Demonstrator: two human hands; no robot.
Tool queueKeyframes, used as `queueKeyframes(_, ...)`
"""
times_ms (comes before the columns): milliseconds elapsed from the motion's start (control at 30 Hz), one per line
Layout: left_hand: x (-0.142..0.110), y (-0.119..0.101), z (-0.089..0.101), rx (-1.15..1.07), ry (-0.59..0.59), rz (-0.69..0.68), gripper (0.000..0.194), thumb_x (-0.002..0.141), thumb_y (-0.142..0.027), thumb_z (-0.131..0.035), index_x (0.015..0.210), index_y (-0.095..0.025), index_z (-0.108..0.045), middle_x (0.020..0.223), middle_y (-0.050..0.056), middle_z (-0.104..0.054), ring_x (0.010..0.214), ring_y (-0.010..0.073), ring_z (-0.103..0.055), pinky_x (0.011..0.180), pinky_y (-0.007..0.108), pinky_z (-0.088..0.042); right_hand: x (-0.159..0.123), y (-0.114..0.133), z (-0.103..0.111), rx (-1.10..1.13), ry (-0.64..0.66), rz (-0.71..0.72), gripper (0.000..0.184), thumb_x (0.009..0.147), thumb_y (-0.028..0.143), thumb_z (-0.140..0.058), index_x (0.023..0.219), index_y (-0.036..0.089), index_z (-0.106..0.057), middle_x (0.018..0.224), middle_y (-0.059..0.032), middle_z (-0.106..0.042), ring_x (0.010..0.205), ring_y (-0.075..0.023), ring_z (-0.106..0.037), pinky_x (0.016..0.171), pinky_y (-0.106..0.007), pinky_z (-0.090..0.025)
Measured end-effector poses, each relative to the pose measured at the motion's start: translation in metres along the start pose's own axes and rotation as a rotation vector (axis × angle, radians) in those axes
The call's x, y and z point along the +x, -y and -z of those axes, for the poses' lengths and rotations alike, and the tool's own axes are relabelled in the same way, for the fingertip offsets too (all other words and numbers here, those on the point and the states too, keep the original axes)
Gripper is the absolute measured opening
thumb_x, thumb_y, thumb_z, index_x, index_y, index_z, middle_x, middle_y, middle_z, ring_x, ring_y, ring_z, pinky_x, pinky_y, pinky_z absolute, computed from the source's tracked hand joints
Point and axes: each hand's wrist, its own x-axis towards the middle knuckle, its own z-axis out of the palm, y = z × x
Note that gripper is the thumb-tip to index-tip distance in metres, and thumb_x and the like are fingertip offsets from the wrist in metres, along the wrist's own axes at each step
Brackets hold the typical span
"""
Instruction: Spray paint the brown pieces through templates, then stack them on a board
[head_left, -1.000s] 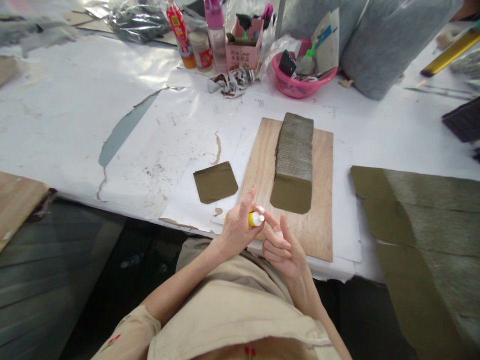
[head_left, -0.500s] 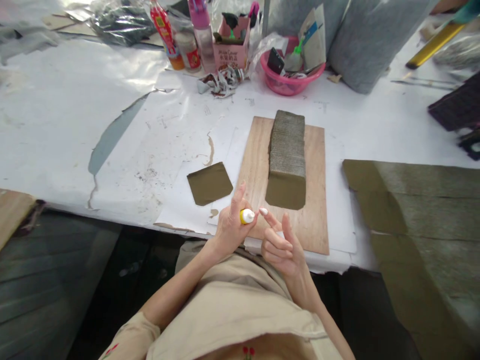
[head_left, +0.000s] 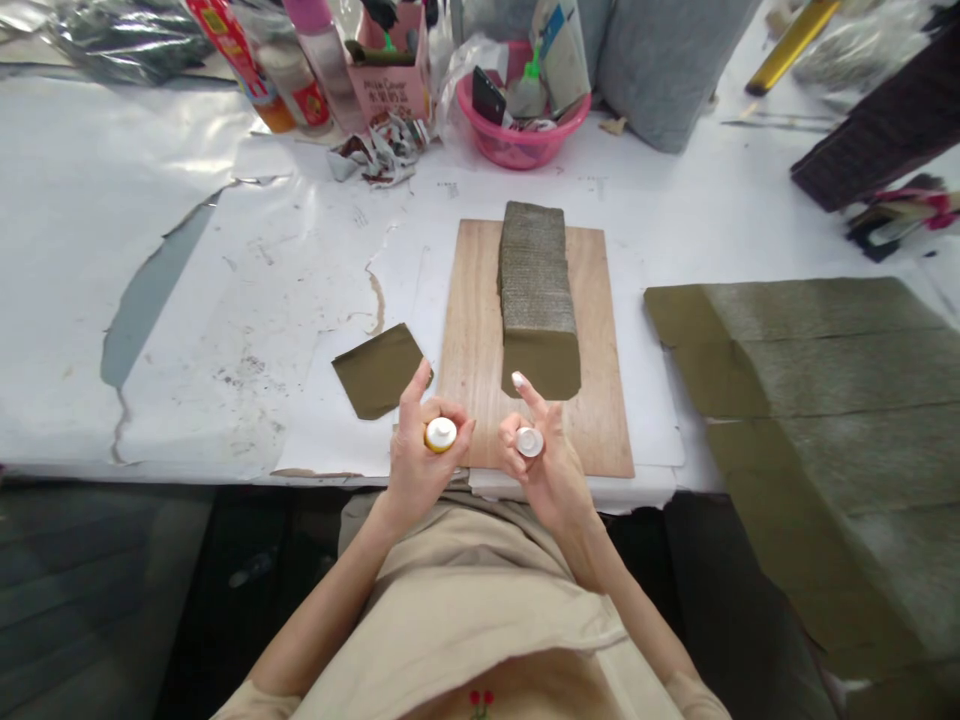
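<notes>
My left hand (head_left: 417,450) is closed round a small yellow bottle with a white nozzle (head_left: 441,433), its top facing me and the thumb stretched forward. In my right hand (head_left: 551,465), curled fingers hold a round whitish cap (head_left: 529,441). My right index finger points forward, and its tip (head_left: 518,380) is white; whether that is a covering or a smear I cannot tell. Just beyond this finger lies a long overlapping stack of olive-green pieces (head_left: 536,270) on a wooden board (head_left: 472,300). A single olive piece (head_left: 379,372) lies on the paper by my left thumb.
A pink basket (head_left: 525,150) with a phone and small bottles stands at the back, beside a pink carton (head_left: 386,90) and several bottles. Large olive sheets (head_left: 825,370) spread over the right side. Dark bundled material (head_left: 870,130) lies at the back right.
My hands have moved apart; the white fingertip has left the bottle's nozzle and points forward over the stack's near end. The cap in my right hand now shows. The whole view has shifted.
</notes>
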Motion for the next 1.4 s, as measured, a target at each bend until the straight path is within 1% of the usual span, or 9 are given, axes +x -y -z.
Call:
queueKeyframes(233, -0.007, -0.003, -0.007, -0.037, 0.047, -0.005, 0.078, 0.085, -0.020, -0.066, 0.150, -0.021, -0.023, 0.083, -0.003, -0.065, 0.078, 0.0113, -0.063, 0.081, 0.028, -0.051, 0.003, -0.003, 0.004, -0.004, -0.018, -0.001, 0.055, 0.093, 0.063, -0.044, 0.137, 0.030, -0.048, 0.072, 0.0042, -0.054, 0.046, -0.0067, -0.032, 0.042, -0.020, -0.021)
queueKeyframes(433, -0.004, -0.005, -0.006, -0.092, 0.012, -0.024, 0.078, 0.085, -0.020, -0.066, 0.150, -0.021, -0.022, 0.082, -0.003, -0.064, 0.077, 0.0117, -0.062, 0.078, 0.028, -0.051, 0.003, -0.003, 0.004, -0.032, -0.027, -0.015, 0.054, 0.093, 0.063, -0.046, 0.136, 0.031, -0.049, 0.070, 0.0049, -0.053, 0.045, -0.0070, -0.031, 0.041, -0.021, -0.021)
queueKeyframes(633, -0.001, -0.003, -0.007, -0.130, 0.012, 0.022, 0.075, 0.085, -0.022, -0.067, 0.148, -0.022, -0.027, 0.075, -0.006, -0.058, 0.068, 0.0101, -0.056, 0.074, 0.027, -0.050, 0.004, -0.004, 0.002, -0.057, -0.047, -0.013, 0.051, 0.093, 0.062, -0.047, 0.134, 0.031, -0.051, 0.068, 0.0054, -0.051, 0.047, -0.0077, -0.032, 0.044, -0.021, -0.028)
queueKeyframes(733, -0.001, -0.002, -0.008, -0.182, 0.014, 0.081, 0.069, 0.085, -0.022, -0.066, 0.145, -0.021, -0.032, 0.070, -0.007, -0.053, 0.061, 0.0086, -0.051, 0.066, 0.024, -0.048, 0.005, -0.006, 0.002, -0.089, -0.072, 0.029, 0.049, 0.094, 0.058, -0.048, 0.134, 0.030, -0.051, 0.068, 0.0054, -0.051, 0.047, -0.0077, -0.033, 0.045, -0.021, -0.028)
queueKeyframes(1000, 0.002, -0.013, -0.007, -0.394, 0.023, 0.087, 0.065, 0.087, -0.020, -0.059, 0.145, -0.024, -0.029, 0.076, -0.004, -0.055, 0.067, 0.0097, -0.055, 0.064, 0.024, -0.048, 0.016, -0.020, 0.005, -0.139, -0.182, 0.154, 0.049, 0.094, 0.051, -0.054, 0.136, 0.029, -0.047, 0.070, 0.0060, -0.053, 0.054, -0.0076, -0.042, 0.049, -0.018, -0.033)
queueKeyframes(1100, 0.005, -0.021, -0.006, -0.422, 0.032, 0.037, 0.066, 0.088, -0.019, -0.059, 0.146, -0.025, -0.029, 0.078, -0.003, -0.057, 0.071, 0.0111, -0.057, 0.070, 0.027, -0.050, 0.022, -0.029, 0.006, -0.186, -0.209, 0.229, 0.046, 0.094, 0.047, -0.055, 0.134, 0.026, -0.048, 0.071, 0.0058, -0.054, 0.062, -0.0090, -0.048, 0.062, -0.021, -0.042)
queueKeyframes(1233, 0.009, -0.028, -0.003, -0.452, 0.023, -0.037, 0.066, 0.088, -0.022, -0.060, 0.147, -0.026, -0.029, 0.077, -0.003, -0.058, 0.071, 0.0111, -0.057, 0.073, 0.028, -0.051, 0.027, -0.039, 0.005, -0.280, -0.218, 0.315, 0.048, 0.094, 0.046, -0.054, 0.136, 0.024, -0.045, 0.071, 0.0054, -0.056, 0.069, -0.0114, -0.053, 0.075, -0.027, -0.046)
queueKeyframes(1300, 0.010, -0.028, -0.003, -0.483, 0.018, -0.069, 0.066, 0.089, -0.023, -0.060, 0.147, -0.025, -0.030, 0.077, -0.003, -0.058, 0.071, 0.0109, -0.057, 0.072, 0.027, -0.051, 0.028, -0.043, 0.003, -0.286, -0.203, 0.311, 0.051, 0.094, 0.047, -0.055, 0.138, 0.024, -0.043, 0.072, 0.0051, -0.057, 0.069, -0.0118, -0.054, 0.074, -0.027, -0.047)
queueKeyframes(1400, 0.008, -0.029, -0.006, -0.510, 0.016, -0.098, 0.065, 0.089, -0.022, -0.059, 0.147, -0.026, -0.030, 0.078, -0.003, -0.058, 0.069, 0.0100, -0.056, 0.068, 0.025, -0.051, 0.029, -0.048, -0.005, -0.192, -0.180, 0.186, 0.053, 0.091, 0.051, -0.057, 0.135, 0.024, -0.045, 0.071, 0.0051, -0.057, 0.063, -0.0108, -0.053, 0.063, -0.023, -0.045)
